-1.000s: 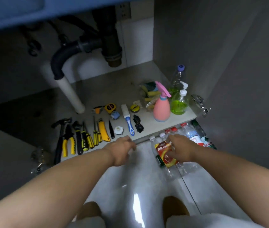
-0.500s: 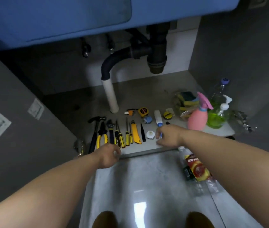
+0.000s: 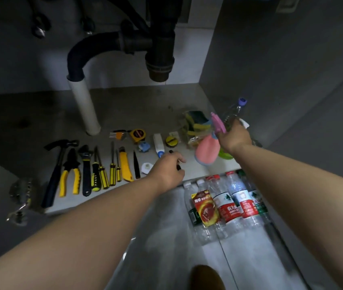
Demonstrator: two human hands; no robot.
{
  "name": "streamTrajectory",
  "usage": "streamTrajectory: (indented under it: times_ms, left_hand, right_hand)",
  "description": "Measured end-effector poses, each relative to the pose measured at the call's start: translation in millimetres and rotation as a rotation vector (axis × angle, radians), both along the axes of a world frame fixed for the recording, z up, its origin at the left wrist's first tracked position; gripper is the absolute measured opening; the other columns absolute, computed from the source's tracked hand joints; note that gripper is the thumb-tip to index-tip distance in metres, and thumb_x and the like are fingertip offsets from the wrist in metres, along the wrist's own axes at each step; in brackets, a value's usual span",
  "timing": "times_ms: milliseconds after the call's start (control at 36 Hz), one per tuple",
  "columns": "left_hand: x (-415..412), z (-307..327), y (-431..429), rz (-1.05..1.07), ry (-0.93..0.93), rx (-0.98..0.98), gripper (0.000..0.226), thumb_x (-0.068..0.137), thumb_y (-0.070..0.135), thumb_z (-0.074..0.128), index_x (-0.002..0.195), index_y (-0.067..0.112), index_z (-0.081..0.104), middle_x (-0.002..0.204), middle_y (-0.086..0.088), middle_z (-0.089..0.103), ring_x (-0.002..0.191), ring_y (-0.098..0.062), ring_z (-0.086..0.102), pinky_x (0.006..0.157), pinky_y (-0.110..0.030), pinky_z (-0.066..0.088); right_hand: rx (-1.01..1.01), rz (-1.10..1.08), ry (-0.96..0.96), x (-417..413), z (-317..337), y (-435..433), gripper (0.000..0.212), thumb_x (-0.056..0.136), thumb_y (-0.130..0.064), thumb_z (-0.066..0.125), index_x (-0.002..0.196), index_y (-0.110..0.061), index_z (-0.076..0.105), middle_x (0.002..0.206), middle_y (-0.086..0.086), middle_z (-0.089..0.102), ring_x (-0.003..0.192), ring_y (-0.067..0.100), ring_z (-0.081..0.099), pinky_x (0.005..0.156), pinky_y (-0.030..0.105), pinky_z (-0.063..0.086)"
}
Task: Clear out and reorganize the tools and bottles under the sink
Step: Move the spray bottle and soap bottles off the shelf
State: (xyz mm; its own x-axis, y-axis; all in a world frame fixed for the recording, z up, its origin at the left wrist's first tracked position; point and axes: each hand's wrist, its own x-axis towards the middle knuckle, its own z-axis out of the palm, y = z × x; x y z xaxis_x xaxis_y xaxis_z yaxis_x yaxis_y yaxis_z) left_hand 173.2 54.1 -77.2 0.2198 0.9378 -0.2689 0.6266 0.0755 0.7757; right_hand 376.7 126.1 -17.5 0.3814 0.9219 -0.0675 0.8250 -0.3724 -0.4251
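On the cabinet floor (image 3: 145, 105) lies a row of tools: hammer (image 3: 56, 170), yellow pliers (image 3: 70, 174), wrench (image 3: 85, 168), screwdrivers (image 3: 112, 164) and a yellow utility knife (image 3: 124, 164). My left hand (image 3: 167, 170) curls over a small black object (image 3: 170, 151) just right of the row. My right hand (image 3: 234, 136) grips the neck of the pink spray bottle (image 3: 206, 151), which tilts to the left. A green soap bottle (image 3: 225, 154) is mostly hidden behind that hand. A clear bottle with a purple cap (image 3: 236, 110) stands behind.
Several water bottles (image 3: 229, 201) and a red battery pack (image 3: 205, 208) lie on the tiled floor by the cabinet edge. A tape measure (image 3: 137, 133), a white-and-blue tool (image 3: 158, 145) and a bag of sponges (image 3: 195, 124) sit behind. The drain pipe (image 3: 84, 107) stands at left.
My left hand moved right from the cabinet edge onto the small black object. My right hand moved right and away to the pink spray bottle, which now tilts. The view dropped lower.
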Motion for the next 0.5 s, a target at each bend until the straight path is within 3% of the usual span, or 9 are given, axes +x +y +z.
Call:
streamTrajectory:
  times_ms: [83, 167, 278, 361, 444, 500]
  left_hand:
    - [5, -7, 6, 0.043, -0.006, -0.042, 0.036, 0.089, 0.014, 0.068, 0.123, 0.021, 0.059, 0.123, -0.010, 0.055, 0.105, -0.026, 0.061, 0.099, -0.037, 0.052]
    - [10, -9, 12, 0.075, -0.002, -0.077, 0.050, 0.087, 0.018, 0.074, 0.132, 0.018, 0.052, 0.126, -0.014, 0.055, 0.106, -0.030, 0.062, 0.097, -0.039, 0.053]
    - [22, -4, 16, 0.086, -0.033, -0.077, 0.086, 0.080, 0.024, 0.084, 0.150, 0.021, 0.035, 0.142, -0.016, 0.048, 0.123, -0.033, 0.056, 0.104, -0.041, 0.049]
    - [33, 5, 13, 0.046, -0.057, -0.026, 0.106, 0.070, 0.032, 0.091, 0.155, 0.026, 0.027, 0.155, -0.009, 0.039, 0.137, -0.030, 0.045, 0.112, -0.045, 0.043]
    - [42, 11, 8, 0.001, -0.091, 0.019, 0.083, 0.068, 0.035, 0.091, 0.137, 0.030, 0.045, 0.132, -0.004, 0.058, 0.114, -0.026, 0.058, 0.096, -0.043, 0.052]
    - [45, 12, 5, 0.022, -0.020, 0.081, 0.064, 0.070, 0.037, 0.086, 0.123, 0.034, 0.050, 0.114, 0.003, 0.064, 0.098, -0.022, 0.061, 0.082, -0.038, 0.054]
  right_hand:
    - [-0.062, -0.050, 0.239, -1, -7, 5, 0.036, 0.097, -0.033, 0.059, 0.124, -0.010, 0.064, 0.099, 0.021, 0.072, 0.083, 0.037, 0.073, 0.083, 0.046, 0.060]
    - [-0.029, -0.057, 0.274, -1, -11, 1, 0.032, 0.096, -0.030, 0.058, 0.120, -0.012, 0.067, 0.096, 0.021, 0.072, 0.083, 0.037, 0.072, 0.080, 0.048, 0.060]
    - [0.106, 0.085, 0.124, 0, -4, -22, 0.029, 0.093, -0.031, 0.053, 0.108, -0.016, 0.072, 0.091, 0.011, 0.073, 0.081, 0.029, 0.066, 0.071, 0.029, 0.048]
    - [0.114, 0.201, 0.359, -2, 7, -43, 0.019, 0.094, -0.023, 0.056, 0.091, -0.016, 0.074, 0.079, 0.008, 0.072, 0.072, 0.026, 0.066, 0.071, 0.037, 0.054]
    - [-0.014, 0.284, 0.673, 2, 16, -60, 0.018, 0.098, -0.017, 0.058, 0.093, -0.011, 0.074, 0.073, 0.010, 0.069, 0.061, 0.017, 0.060, 0.063, 0.034, 0.052]
    - [-0.083, 0.285, 0.754, 10, 16, -64, 0.022, 0.099, -0.025, 0.059, 0.099, -0.009, 0.074, 0.077, 0.011, 0.072, 0.061, 0.013, 0.061, 0.059, 0.026, 0.050]
